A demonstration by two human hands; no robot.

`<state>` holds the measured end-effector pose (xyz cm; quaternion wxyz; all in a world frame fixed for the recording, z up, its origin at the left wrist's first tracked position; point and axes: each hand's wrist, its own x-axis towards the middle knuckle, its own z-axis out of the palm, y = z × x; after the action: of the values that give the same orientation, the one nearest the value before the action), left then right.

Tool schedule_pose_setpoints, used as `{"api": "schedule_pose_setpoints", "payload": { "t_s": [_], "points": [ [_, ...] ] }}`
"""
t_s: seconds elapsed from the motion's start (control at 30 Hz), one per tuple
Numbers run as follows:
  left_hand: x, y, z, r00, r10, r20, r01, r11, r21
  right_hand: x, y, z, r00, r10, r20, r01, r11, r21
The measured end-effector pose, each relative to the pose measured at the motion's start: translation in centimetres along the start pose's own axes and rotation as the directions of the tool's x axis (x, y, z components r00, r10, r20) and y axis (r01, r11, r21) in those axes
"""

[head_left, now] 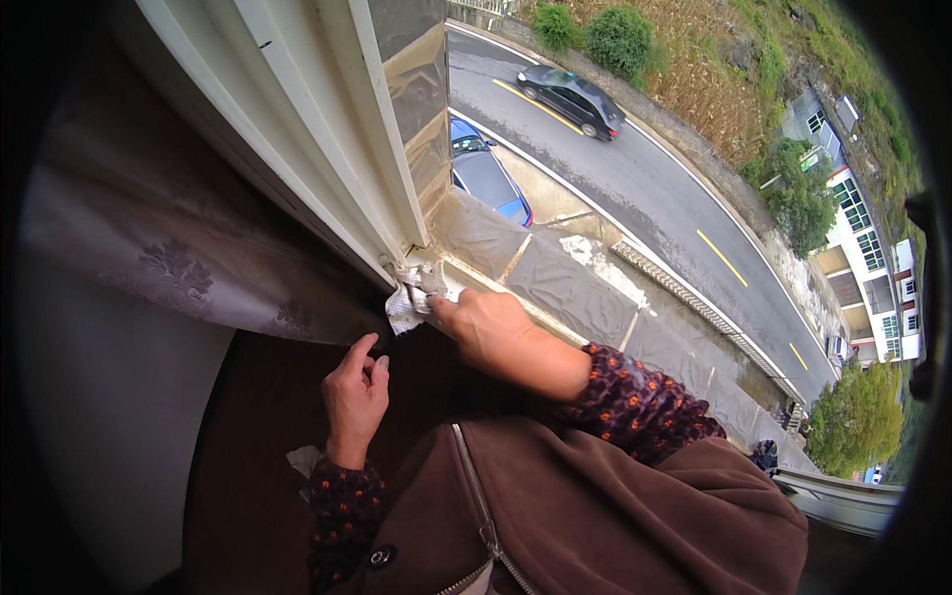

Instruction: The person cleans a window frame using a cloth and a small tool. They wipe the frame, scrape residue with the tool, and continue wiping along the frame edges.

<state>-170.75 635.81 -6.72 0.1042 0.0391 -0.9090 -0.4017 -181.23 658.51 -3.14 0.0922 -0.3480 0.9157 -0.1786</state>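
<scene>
My right hand [494, 327] grips a crumpled, soiled white paper towel or cloth [407, 306] and presses it into the bottom corner of a white window frame [387, 149]. Part of the wipe hangs over the inner edge of the sill track. Lower and to the left, my left hand [359, 398] is raised with nothing in it, its fingers loosely bent and apart. A curtain with a floral pattern [178, 268] hangs just beyond the left fingertips.
Outside the opening runs a tiled ledge [573, 290]. Below lie a road [669, 201], a dark car [573, 100] and a parked blue car [487, 178]. A dark bundle [764, 455] sits by the sill at right. A pale crumpled piece [303, 460] shows beside my left sleeve.
</scene>
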Motion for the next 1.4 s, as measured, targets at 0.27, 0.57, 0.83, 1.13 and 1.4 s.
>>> {"api": "schedule_pose_setpoints", "payload": {
  "t_s": [0.27, 0.57, 0.83, 1.13, 1.4],
  "points": [
    [-1.6, -0.3, -1.3, 0.998, -0.037, -0.05, 0.037, 0.999, -0.007, -3.6, -0.2, -3.7, 0.999, 0.001, -0.041, 0.0, 0.999, 0.035],
    [0.5, 3.6, 1.0, 0.98, 0.196, -0.026, -0.195, 0.979, 0.059, -3.0, 0.0, -0.4, 0.998, 0.064, -0.023, -0.064, 0.998, 0.03],
    [4.4, 7.2, 5.2, 0.847, 0.496, 0.193, -0.531, 0.77, 0.354, -9.7, 1.6, -2.6, 0.986, 0.047, -0.161, 0.006, 0.949, 0.315],
    [6.1, 6.7, 6.6, 0.843, 0.48, 0.241, -0.531, 0.675, 0.513, -21.7, 3.8, -4.7, 0.731, 0.527, -0.433, -0.306, 0.821, 0.482],
    [0.8, 10.8, 11.2, 0.85, 0.495, 0.178, -0.515, 0.716, 0.471, -26.2, 5.8, -3.2, 0.677, 0.546, -0.494, -0.275, 0.81, 0.519]
  ]
}}
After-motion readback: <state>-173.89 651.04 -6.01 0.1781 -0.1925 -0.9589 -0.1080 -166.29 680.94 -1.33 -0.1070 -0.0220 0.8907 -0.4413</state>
